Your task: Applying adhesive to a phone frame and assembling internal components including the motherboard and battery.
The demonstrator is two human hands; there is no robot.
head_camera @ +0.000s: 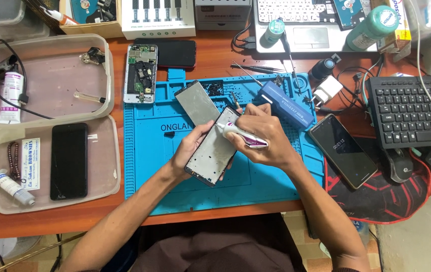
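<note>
We see the left hand (pixel 188 151) cupped under a phone frame (pixel 214 148), its fingers wrapped around the left edge so that the frame is gripped and tilted above the blue work mat (pixel 150 166). The right hand (pixel 263 136) is closed around a small white tube with a purple end (pixel 243 135), its nozzle touching the upper part of the frame near the top edge. Just beside the frame, up and to the left, a grey display panel (pixel 197 102) lies flat on the mat. Behind the right hand rests a blue rectangular box (pixel 287 105), and near it tweezers (pixel 256 67) lie on the wooden desk (pixel 74 221). To the right of the mat a dark phone with a lit screen (pixel 343 150) lies on a red and black pad (pixel 376 196), close to a black keyboard (pixel 409 111). At the far left two clear tray lids sit on the desk: the lower tray (pixel 110 176) carries a black phone (pixel 69 161), the upper tray (pixel 49 75) a white tube (pixel 10 95) and a black cable (pixel 4 50). An opened phone with its circuit board showing (pixel 141 73) lies at the mat's upper left corner, beside another black phone (pixel 172 53).
</note>
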